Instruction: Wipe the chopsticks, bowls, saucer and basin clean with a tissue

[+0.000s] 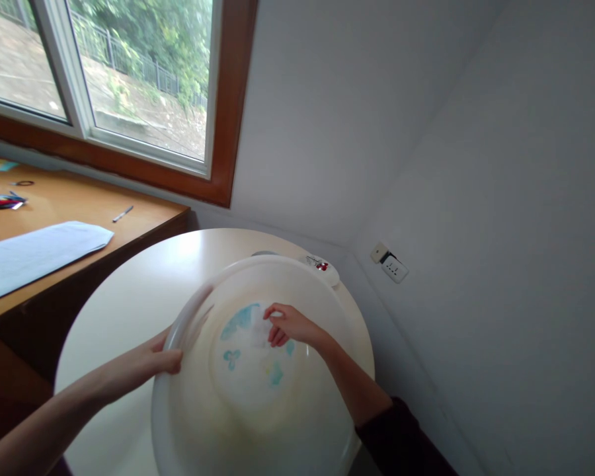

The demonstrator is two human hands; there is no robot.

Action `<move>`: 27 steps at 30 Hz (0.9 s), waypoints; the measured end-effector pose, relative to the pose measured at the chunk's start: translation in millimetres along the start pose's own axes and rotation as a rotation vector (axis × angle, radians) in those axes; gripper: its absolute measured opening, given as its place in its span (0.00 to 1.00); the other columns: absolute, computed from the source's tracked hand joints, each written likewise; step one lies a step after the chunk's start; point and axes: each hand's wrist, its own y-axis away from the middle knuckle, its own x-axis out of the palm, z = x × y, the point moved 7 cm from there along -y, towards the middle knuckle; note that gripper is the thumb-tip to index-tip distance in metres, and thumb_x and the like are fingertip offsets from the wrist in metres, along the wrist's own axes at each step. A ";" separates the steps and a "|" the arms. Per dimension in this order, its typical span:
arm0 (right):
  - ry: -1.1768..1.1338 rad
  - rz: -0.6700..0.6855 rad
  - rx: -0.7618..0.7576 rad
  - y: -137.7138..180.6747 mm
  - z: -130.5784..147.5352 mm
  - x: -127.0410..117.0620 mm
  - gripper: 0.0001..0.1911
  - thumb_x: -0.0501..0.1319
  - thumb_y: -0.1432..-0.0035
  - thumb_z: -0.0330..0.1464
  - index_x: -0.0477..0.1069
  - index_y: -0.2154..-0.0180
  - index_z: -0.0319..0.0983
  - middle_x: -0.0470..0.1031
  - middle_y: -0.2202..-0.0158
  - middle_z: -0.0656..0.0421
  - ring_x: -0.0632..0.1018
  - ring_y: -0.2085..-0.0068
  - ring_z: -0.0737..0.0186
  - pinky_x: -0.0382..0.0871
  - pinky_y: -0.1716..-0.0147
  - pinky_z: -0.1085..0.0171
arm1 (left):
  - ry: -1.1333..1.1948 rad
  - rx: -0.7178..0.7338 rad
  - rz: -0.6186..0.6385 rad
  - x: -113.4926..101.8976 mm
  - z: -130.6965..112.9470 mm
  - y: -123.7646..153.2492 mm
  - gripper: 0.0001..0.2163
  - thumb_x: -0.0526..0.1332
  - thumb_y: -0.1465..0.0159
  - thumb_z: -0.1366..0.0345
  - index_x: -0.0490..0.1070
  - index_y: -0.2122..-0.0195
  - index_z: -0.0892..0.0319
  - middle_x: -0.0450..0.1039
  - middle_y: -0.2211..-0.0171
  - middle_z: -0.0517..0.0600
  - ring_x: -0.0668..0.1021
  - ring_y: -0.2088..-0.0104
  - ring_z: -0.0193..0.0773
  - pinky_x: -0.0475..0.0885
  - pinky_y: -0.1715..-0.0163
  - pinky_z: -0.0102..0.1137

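A large, translucent white plastic basin [258,416] with blue flower prints on its bottom is tilted so its inside faces me over a round white table [114,324]. On the basin's left rim my left hand [161,356] is closed, thumb on the inner side and fingers behind the wall. My right hand [290,325] is inside the basin, in front of the printed bottom. Its fingers are loosely bent and apart, with nothing visible between them. Whether they touch the bottom I cannot tell.
Behind the basin a white object with a red pattern [322,266] lies at the table's edge. A wooden desk [64,198] at left carries a pale folded sheet [39,254], a pen [123,213] and scissors [22,182]. Walls and a socket [395,268] bound the right.
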 end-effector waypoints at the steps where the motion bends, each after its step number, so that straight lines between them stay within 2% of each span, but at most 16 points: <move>1: 0.035 -0.077 -0.009 -0.9 1.4 -7.4 0.07 0.52 0.41 0.35 0.62 0.61 0.41 0.70 0.83 0.65 0.74 0.81 0.68 0.69 0.76 0.69 | -0.013 0.000 -0.005 -0.3 0.2 0.3 0.40 0.56 0.48 0.57 0.40 0.35 0.49 0.72 0.48 0.42 0.67 0.44 0.52 0.71 0.56 0.29; 4: 0.346 -0.253 -0.025 2.7 8.8 -21.6 0.08 0.48 0.39 0.32 0.62 0.59 0.42 0.71 0.80 0.64 0.74 0.78 0.68 0.69 0.74 0.69 | -0.015 -0.004 -0.011 -0.4 0.8 0.4 0.39 0.57 0.48 0.56 0.43 0.35 0.50 0.72 0.49 0.43 0.66 0.44 0.53 0.71 0.56 0.29; 7: 0.764 -0.386 -0.011 12.1 19.3 -25.0 0.12 0.47 0.39 0.30 0.63 0.55 0.40 0.77 0.67 0.52 0.78 0.66 0.60 0.69 0.64 0.61 | 0.011 -0.027 -0.027 -1.0 2.0 -0.1 0.38 0.57 0.49 0.58 0.45 0.36 0.48 0.73 0.49 0.41 0.65 0.43 0.53 0.69 0.54 0.29; 10: 0.901 -0.426 0.051 17.8 19.9 -20.8 0.17 0.48 0.41 0.27 0.61 0.50 0.33 0.73 0.56 0.39 0.75 0.54 0.47 0.66 0.57 0.51 | 0.017 -0.039 -0.032 -1.2 1.6 -1.2 0.37 0.57 0.50 0.58 0.49 0.37 0.47 0.73 0.49 0.40 0.63 0.42 0.52 0.67 0.51 0.29; 12: 0.946 -0.397 0.100 18.3 15.1 -15.6 0.20 0.51 0.44 0.26 0.61 0.48 0.31 0.72 0.55 0.36 0.74 0.52 0.45 0.65 0.56 0.50 | 0.033 -0.030 -0.025 -0.7 0.1 -2.4 0.37 0.57 0.50 0.59 0.49 0.37 0.47 0.72 0.49 0.39 0.62 0.41 0.51 0.65 0.49 0.29; 14: 0.978 -0.330 0.137 17.6 8.8 -9.4 0.21 0.56 0.48 0.26 0.65 0.50 0.32 0.73 0.56 0.38 0.75 0.52 0.46 0.67 0.56 0.52 | 0.052 -0.028 -0.021 -0.5 0.0 -3.7 0.37 0.56 0.50 0.59 0.49 0.37 0.46 0.72 0.49 0.39 0.64 0.42 0.51 0.66 0.49 0.29; 17: 1.010 -0.175 0.164 16.6 0.5 1.3 0.17 0.60 0.55 0.25 0.72 0.59 0.36 0.76 0.60 0.43 0.75 0.53 0.47 0.68 0.57 0.55 | 0.067 -0.040 -0.028 -1.1 3.7 -5.4 0.38 0.55 0.51 0.59 0.47 0.36 0.46 0.72 0.49 0.40 0.69 0.46 0.52 0.68 0.51 0.31; 20: 1.034 0.041 0.217 16.4 -8.0 13.2 0.08 0.60 0.59 0.22 0.74 0.72 0.34 0.78 0.70 0.46 0.77 0.58 0.44 0.70 0.59 0.54 | 0.097 -0.057 -0.032 -1.4 9.6 -6.2 0.38 0.54 0.51 0.59 0.45 0.36 0.45 0.73 0.50 0.40 0.73 0.50 0.51 0.69 0.53 0.31; 22: 1.027 0.209 0.281 17.6 -15.5 22.6 0.06 0.59 0.59 0.20 0.71 0.81 0.34 0.76 0.79 0.49 0.79 0.64 0.44 0.71 0.63 0.53 | 0.119 -0.061 -0.035 -1.4 11.9 -6.1 0.39 0.53 0.51 0.60 0.44 0.36 0.46 0.73 0.50 0.40 0.73 0.51 0.51 0.70 0.54 0.32; 24: 0.980 0.378 0.350 20.7 -23.7 34.7 0.10 0.58 0.57 0.21 0.68 0.85 0.35 0.72 0.84 0.53 0.79 0.68 0.48 0.72 0.68 0.56 | 0.118 -0.064 -0.052 -2.0 12.0 -5.6 0.39 0.52 0.51 0.61 0.42 0.36 0.46 0.72 0.49 0.40 0.73 0.51 0.51 0.71 0.55 0.32; 27: 0.827 0.615 0.419 29.2 -34.3 59.5 0.11 0.57 0.51 0.25 0.69 0.82 0.37 0.72 0.84 0.60 0.79 0.73 0.61 0.70 0.73 0.66 | 0.076 -0.069 -0.072 -1.6 9.0 -4.7 0.39 0.51 0.51 0.61 0.41 0.35 0.46 0.71 0.47 0.40 0.72 0.50 0.51 0.70 0.55 0.32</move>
